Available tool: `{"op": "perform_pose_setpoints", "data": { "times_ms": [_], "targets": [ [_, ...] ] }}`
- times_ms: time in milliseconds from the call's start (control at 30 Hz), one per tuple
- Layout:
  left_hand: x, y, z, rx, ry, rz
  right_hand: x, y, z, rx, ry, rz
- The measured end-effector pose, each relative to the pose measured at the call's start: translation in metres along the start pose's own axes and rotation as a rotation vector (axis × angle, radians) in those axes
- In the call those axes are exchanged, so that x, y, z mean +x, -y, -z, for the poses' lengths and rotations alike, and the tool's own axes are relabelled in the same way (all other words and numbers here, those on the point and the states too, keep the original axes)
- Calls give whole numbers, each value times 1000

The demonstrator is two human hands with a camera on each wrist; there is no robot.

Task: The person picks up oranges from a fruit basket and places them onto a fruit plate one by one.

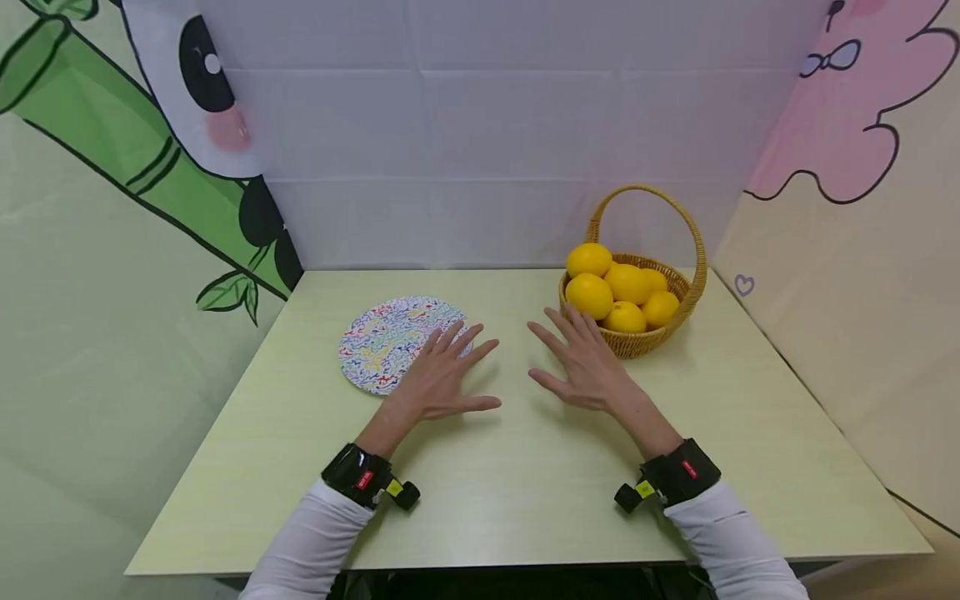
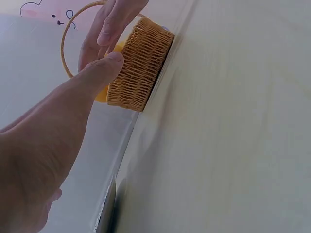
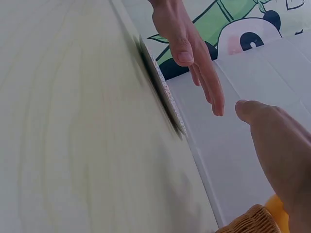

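Fingers spread, my left hand (image 1: 442, 379) hovers above the table with nothing in its grasp, overlapping the lower right of a round, multicoloured speckled plate (image 1: 382, 342) in the head view. My right hand (image 1: 585, 362), also spread and holding nothing, is in front of a wicker basket (image 1: 645, 342). Several yellow lemons (image 1: 588, 296) are piled in that basket, under its tall arched handle (image 1: 701, 250). In the left wrist view the basket (image 2: 141, 65) stands beyond both hands. The right wrist view shows the plate (image 3: 167, 97) edge-on, with the left hand (image 3: 187, 53) above the table.
A pale table (image 1: 510, 500) spreads under everything, its front edge near the body. Behind it hangs a pale lilac cloth backdrop (image 1: 487, 150) with cartoon figures. Both wrists wear black straps (image 1: 682, 471) with small devices attached.
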State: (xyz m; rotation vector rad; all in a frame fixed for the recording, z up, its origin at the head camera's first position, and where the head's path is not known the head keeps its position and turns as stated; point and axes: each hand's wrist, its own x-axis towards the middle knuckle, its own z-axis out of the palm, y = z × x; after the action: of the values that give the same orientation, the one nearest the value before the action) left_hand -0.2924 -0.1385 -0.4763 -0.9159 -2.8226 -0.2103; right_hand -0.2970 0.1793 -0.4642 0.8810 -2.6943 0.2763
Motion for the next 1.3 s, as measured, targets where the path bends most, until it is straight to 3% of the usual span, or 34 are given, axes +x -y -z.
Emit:
{"op": "perform_pose_setpoints", "data": {
  "times_ms": [233,367,600,867,1100,1300],
  "targets": [
    [9,-7,1,-22,7,-27,-10,-9,20,68,-12,-4],
    [18,-15,3,-20,8,-51,-17,-19,32,95,-59,-11],
    [37,-34,2,-28,-35,-134,-30,-44,46,113,-239,15],
    [64,-65,3,-5,-8,-205,-35,-70,70,101,-444,18],
    [91,-96,0,51,20,-262,-41,-93,80,119,-592,-58],
    [111,-115,-5,72,16,-302,-45,-112,84,206,-676,-142]
  ]
}}
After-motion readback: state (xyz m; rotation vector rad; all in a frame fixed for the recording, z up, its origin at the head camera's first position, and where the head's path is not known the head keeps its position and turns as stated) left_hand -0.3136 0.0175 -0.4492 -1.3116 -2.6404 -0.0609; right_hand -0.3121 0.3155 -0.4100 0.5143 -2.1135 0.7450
